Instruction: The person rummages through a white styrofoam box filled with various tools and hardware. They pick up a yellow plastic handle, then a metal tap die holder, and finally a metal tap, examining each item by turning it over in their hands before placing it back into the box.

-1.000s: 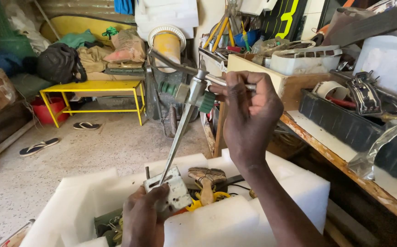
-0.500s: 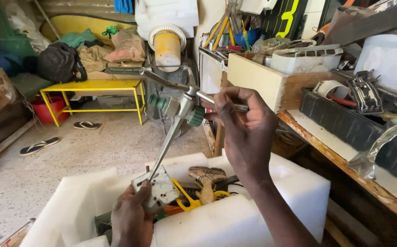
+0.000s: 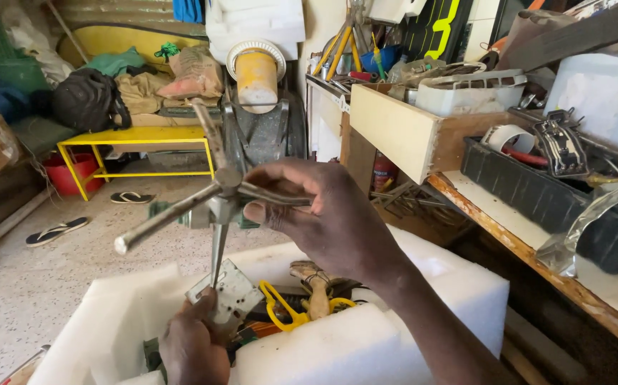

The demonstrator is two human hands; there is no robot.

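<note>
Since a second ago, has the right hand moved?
Yes. The right hand, gripping the cross wrench, has dropped: it was level with the yellow bench top and wooden drawer, and now sits below them, nearer the white foam box.

Right hand (image 3: 337,221) covers one arm of the cross-shaped metal wrench (image 3: 216,196), so that arm's end not visible. Lower tip of wrench hidden behind small metal plate (image 3: 232,294), contact pt can't tell. Left hand (image 3: 195,349) cut off by bottom edge, fingers mostly hidden under plate. Yellow-handled tool (image 3: 284,314) just right of left hand half buried in white foam box (image 3: 366,342), type unclear. Wooden handle (image 3: 316,289) below right hand: head hidden.
</note>
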